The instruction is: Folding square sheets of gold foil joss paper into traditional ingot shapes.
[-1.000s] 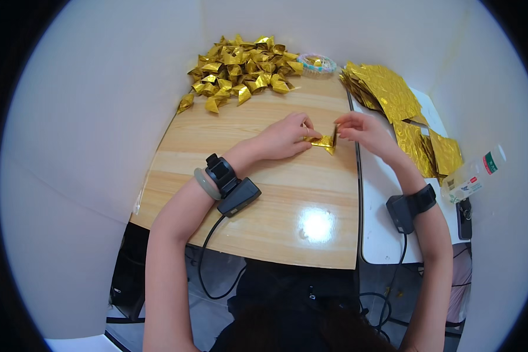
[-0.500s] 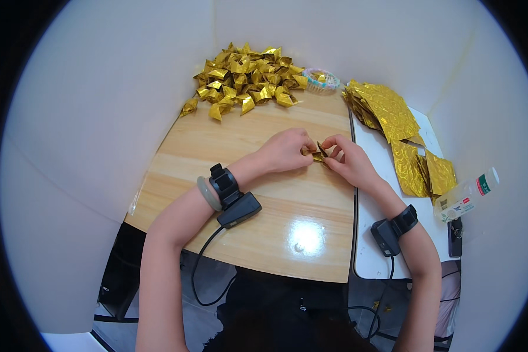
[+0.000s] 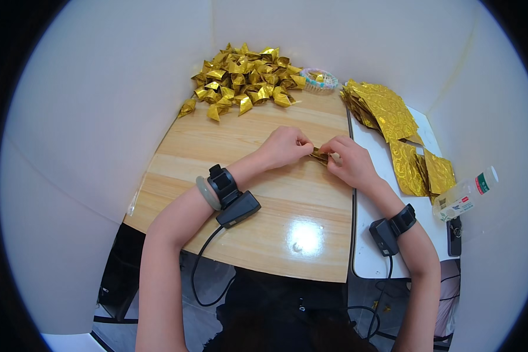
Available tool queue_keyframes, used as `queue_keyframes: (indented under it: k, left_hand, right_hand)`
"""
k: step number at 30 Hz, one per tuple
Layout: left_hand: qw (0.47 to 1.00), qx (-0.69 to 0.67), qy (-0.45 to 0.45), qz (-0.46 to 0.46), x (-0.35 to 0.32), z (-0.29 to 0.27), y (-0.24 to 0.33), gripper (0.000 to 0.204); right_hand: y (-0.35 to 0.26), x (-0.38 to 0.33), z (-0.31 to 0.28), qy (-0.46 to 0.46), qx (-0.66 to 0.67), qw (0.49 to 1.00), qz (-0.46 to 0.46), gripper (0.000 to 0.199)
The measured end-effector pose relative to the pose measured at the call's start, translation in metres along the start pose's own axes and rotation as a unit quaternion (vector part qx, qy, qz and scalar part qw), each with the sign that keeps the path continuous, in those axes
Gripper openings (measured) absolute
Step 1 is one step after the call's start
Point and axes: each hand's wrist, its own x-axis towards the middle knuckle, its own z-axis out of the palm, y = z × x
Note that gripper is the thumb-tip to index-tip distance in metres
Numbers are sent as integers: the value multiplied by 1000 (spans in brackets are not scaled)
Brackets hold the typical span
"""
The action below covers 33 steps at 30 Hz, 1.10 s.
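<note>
Wood-grain surface (image 3: 276, 205) beneath the point of work, with clock positions taken about that point; white surface (image 3: 381, 252) adjoining, from two o'clock round to five. Heap of folded gold pieces (image 3: 243, 82) between ten and eleven o'clock, well apart from the work and best left unbrushed by either wrist. Stack of patterned gold sheets (image 3: 390, 108) at two o'clock, with further gold sheets (image 3: 409, 167) just past three. Clear bottle (image 3: 454, 198) at half past three, beside those further sheets. Left hand (image 3: 283, 148) at nine o'clock, thumb and fingers pinched on one end of the work; right hand (image 3: 353, 163) at three o'clock, likewise pinched on the other; near each other, exact fingertip contact partly hidden. Bowl with a beaded rim (image 3: 321, 81) at twelve o'clock. Smallest, at the centre: narrow gold paper strip (image 3: 318, 155), spanning the gap between both hands; contact with the wood impossible to tell. For a crisp crease, in judgement: hold both ends level, align the edges, press evenly along the length, and pinch lightly to avoid crumpling or tearing the thin paper.
</note>
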Motion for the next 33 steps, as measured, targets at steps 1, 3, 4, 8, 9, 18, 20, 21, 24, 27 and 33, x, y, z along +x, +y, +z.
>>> queue_keyframes:
  k: [1,3,4,8,9,18,20,21,24,27,33]
  left_hand:
    - [1000,1,-6,-7,0,0,-1,23]
    - [1000,1,-12,-15,1,0,-4,21]
    - [999,-8,-31,-13,2,-2,-4,21]
    - [988,-69,-98,94,-5,-10,-6,24]
    - [988,-69,-99,94,-6,-10,-8,24]
    - [993,-83,-73,37,0,-6,-13,19]
    - [953,-274,-124,-38,1,-2,-8,14]
    - [953,-274,-125,-38,0,1,-7,14]
    - [967,-219,-133,-17,-3,4,-8,17]
    - [966,-222,-119,-60,-3,2,1,16]
    - [928,-322,-148,-110,-3,3,7,19]
  right_hand:
    - [-1,0,-1,0,-9,1000,-14,18]
    - [4,-1,5,-6,16,1000,-4,18]
    - [5,-1,6,-12,40,999,7,19]
    - [7,0,5,-72,199,959,187,22]
    - [11,-1,6,-57,230,954,185,23]
    - [16,0,9,1,180,981,75,23]
    - [19,0,12,-23,242,957,161,24]
    - [19,0,13,-39,285,941,180,22]
    - [12,4,15,-51,384,896,218,21]
    - [10,4,9,-53,450,856,248,19]
    - [15,3,8,-66,448,851,268,21]
